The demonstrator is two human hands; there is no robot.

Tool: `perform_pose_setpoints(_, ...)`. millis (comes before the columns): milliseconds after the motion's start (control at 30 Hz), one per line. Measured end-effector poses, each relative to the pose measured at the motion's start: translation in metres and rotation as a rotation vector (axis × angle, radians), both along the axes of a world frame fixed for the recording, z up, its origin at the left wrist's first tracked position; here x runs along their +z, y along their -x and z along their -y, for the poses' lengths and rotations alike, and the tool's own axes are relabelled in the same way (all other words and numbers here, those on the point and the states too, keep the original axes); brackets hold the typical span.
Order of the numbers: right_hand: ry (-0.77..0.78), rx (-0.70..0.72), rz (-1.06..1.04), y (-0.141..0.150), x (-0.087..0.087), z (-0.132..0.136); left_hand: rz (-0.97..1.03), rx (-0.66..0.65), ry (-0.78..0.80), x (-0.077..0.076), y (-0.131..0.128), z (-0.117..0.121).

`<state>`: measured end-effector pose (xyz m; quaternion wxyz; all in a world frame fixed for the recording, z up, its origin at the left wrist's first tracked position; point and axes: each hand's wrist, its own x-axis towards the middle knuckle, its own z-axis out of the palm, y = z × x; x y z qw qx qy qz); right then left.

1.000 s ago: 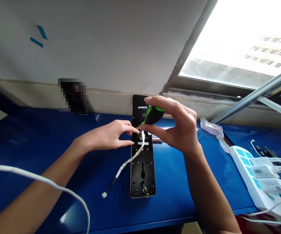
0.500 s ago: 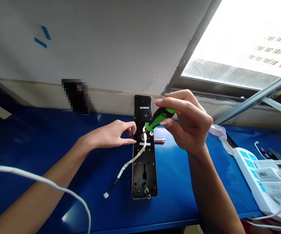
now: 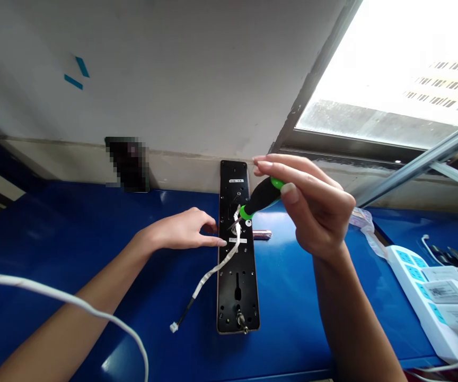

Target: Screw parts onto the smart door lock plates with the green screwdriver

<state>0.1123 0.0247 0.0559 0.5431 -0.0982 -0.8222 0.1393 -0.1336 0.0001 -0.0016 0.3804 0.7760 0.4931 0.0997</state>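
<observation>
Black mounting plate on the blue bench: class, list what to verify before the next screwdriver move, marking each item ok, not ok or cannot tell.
1. Green-handled screwdriver held in right hand: ok, gripped in the fingertips.
2. Screwdriver tip seated on a screw: cannot tell, the cable hides it.
3. White ribbon cable clear of the shaft: not ok, it loops up right beside it.
4. Black plate flat on blue bench: ok.
5. Left hand at the plate: ok, fingertips touching its edge.

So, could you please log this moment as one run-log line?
Right hand: green-black screwdriver, tip at black lock plate; Left hand: fingertips at plate edge; White cable: across plate
</observation>
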Motion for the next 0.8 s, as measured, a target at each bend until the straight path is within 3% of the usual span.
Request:
perform_pose_setpoints(133,0.068,0.089,-0.037,0.0012,-0.0018,-0.0001,-0.028,-0.018,0.127,-0.0033,-0.0008,-0.0022)
perform_pose_setpoints(333,-0.026,-0.053,-0.047,-0.0019,0.0005,-0.0006,-0.013,0.032,0.145,-0.0048,-0.0005,-0.0049)
perform_pose_setpoints(500,0.116,0.105,0.009,-0.0008,-0.0004,-0.0001,0.029,0.060,0.113,-0.0037,0.0001,-0.0050)
perform_pose_setpoints(700,-0.048,-0.045,-0.083,-0.0013,-0.0023,-0.0042,0.103,0.043,0.112,-0.0082,-0.0023,-0.0053)
perform_pose_setpoints(800,-0.004,-0.062,0.002,-0.0012,-0.0009,-0.0004,0.098,0.045,0.105,-0.0096,-0.0029,-0.0061)
